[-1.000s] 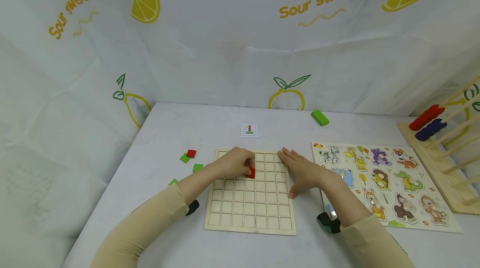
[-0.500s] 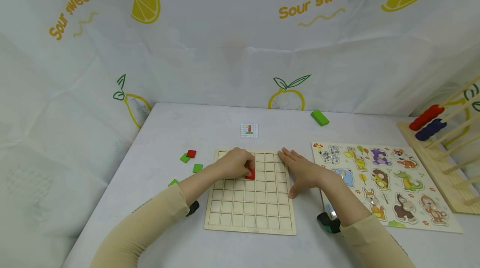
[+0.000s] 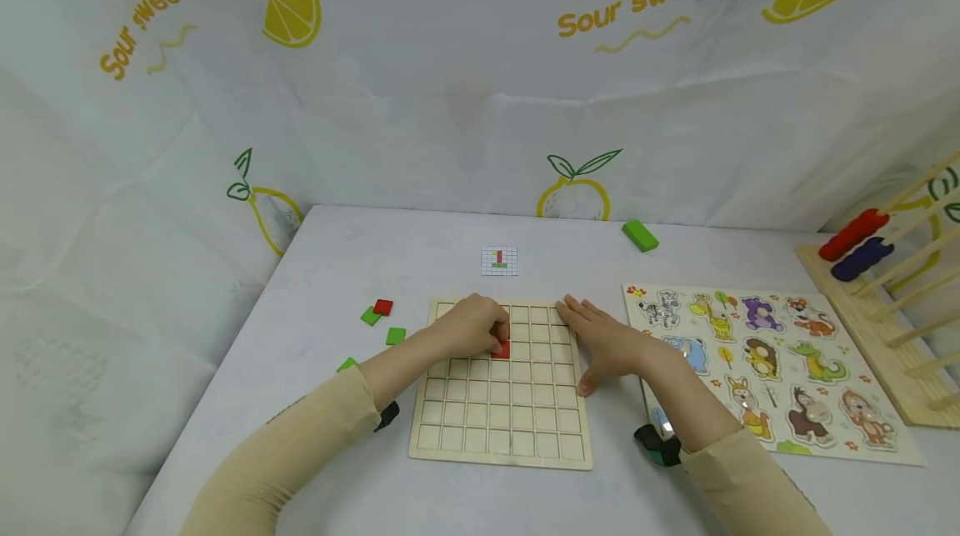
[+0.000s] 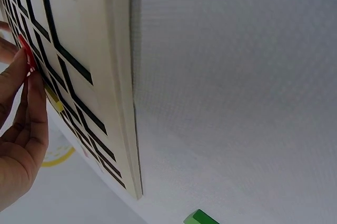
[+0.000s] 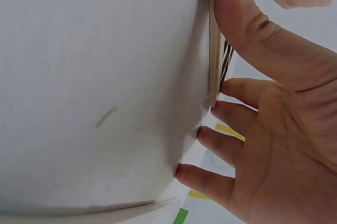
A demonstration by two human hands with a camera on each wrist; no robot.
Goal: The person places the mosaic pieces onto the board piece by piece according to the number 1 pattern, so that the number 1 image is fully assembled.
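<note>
right now, the flat red square tile (image 3: 502, 349) is on the pale wooden grid board (image 3: 487, 417), in the middle column, third row from the board's far edge. the left hand (image 3: 469, 331) is the nearer one, with the tile at the near right side of its fingertips. being square, the tile shows no long axis, so the next adjustment probably turns on how its sides line up with the raised borders of the cell. whether it lies fully flat there, i can't tell.

the left hand reaches in across the board's left edge, its back arched up and its thumb and fingertips drawn together in a pinch on the tile. a small yellow piece (image 4: 53, 99) shows on the board close by those fingers in the left wrist view.

the right hand (image 3: 606, 344) rests at the board's right edge, towards the far right corner, thumb against the rim, fingers straight and spread, with nothing in its grasp. beyond the board's far edge, a small printed grid card (image 3: 487, 271) lies on the white worktop (image 3: 360, 507).
</note>
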